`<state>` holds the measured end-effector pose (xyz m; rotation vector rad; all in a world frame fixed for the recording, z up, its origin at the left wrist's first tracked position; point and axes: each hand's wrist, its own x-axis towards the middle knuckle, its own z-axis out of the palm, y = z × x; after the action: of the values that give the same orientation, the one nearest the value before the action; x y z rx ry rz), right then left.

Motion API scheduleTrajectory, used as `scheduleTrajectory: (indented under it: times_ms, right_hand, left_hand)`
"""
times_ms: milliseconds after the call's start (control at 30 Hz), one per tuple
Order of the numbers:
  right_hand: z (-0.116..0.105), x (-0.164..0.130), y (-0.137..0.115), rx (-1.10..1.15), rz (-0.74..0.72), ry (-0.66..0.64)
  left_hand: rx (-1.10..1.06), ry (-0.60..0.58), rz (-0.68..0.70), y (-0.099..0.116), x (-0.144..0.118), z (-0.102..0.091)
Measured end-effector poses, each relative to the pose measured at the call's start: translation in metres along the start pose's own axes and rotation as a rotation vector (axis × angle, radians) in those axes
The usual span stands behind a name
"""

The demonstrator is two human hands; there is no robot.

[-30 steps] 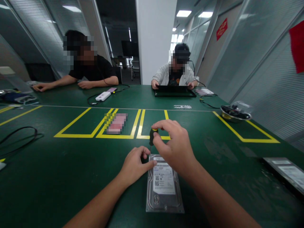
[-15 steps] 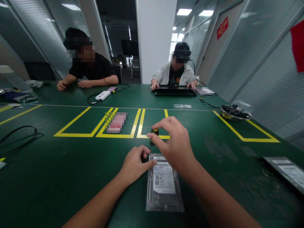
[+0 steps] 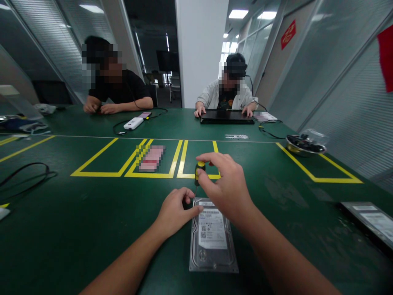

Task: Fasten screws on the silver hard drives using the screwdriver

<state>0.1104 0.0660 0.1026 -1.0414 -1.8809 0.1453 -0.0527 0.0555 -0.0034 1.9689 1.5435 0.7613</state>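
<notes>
Silver metal casing, white label on top: the hard drive lies flat on the green table, and its far end is partly covered by both hands. Only the black-and-yellow handle of the screwdriver shows clearly; the thin shaft below it is barely visible, and its tip is hidden behind the fingers at the drive's far left corner. The right hand pinches that handle from the side, thumb and fingertips closed around it, hovering over the far end of the drive. The left hand is curled at the drive's far left corner, thumb lying on the top edge, fingers bent under so what they touch cannot be made out. The drive's long axis runs away from the wearer, near end toward the camera, far end toward the yellow floor-style markings. The screwdriver stands close to upright, handle up. At the right edge another drive is cut off by the frame. Two people sit across the table, one with hands at a black laptop.
</notes>
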Motion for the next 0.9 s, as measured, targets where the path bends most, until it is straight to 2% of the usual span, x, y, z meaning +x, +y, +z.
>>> scheduleTrajectory:
  times_ms: [733,900]
  right_hand:
    - [0.0003,-0.0015,0.0040,-0.072,0.003,-0.005]
    - [-0.0018,-0.0012,0.0027,-0.072,0.021,-0.046]
  left_hand:
    - [-0.002,-0.002,-0.015,0.0021,-0.0018,-0.0013]
    - [-0.004,0.004,0.002,0.0024,-0.0016,-0.0015]
